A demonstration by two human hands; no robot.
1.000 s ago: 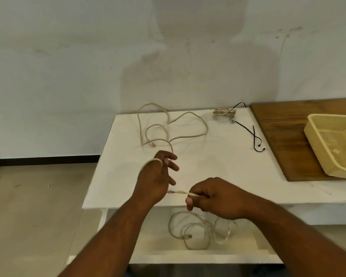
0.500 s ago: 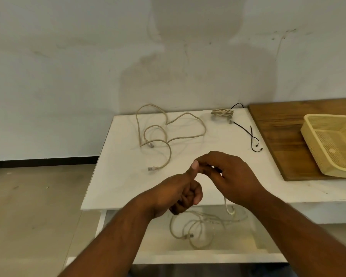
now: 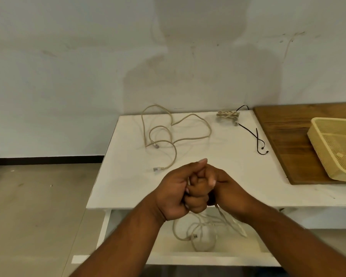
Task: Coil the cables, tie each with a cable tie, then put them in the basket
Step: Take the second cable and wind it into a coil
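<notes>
A: Beige cable — where is it?

B: You have it between your two hands at the near edge of the white table. Your left hand is curled into a fist around a strand, thumb pointing up. Your right hand presses against it, fingers folded over the same cable. Both are closed tight on it.

A: And the slack?

B: It drops from under your hands in loose loops over the lower white shelf, with one connector end hanging in the loops.

A: What else lies on the table?

B: A second beige network cable sprawls uncoiled on the far left part, one plug just beyond your left hand. A small coiled bundle sits at the back edge. A thin black cord runs beside it toward the wooden board.

A: The basket?

B: The pale yellow basket rests on that board at the right, partly cut off by the frame, well apart from your hands.
</notes>
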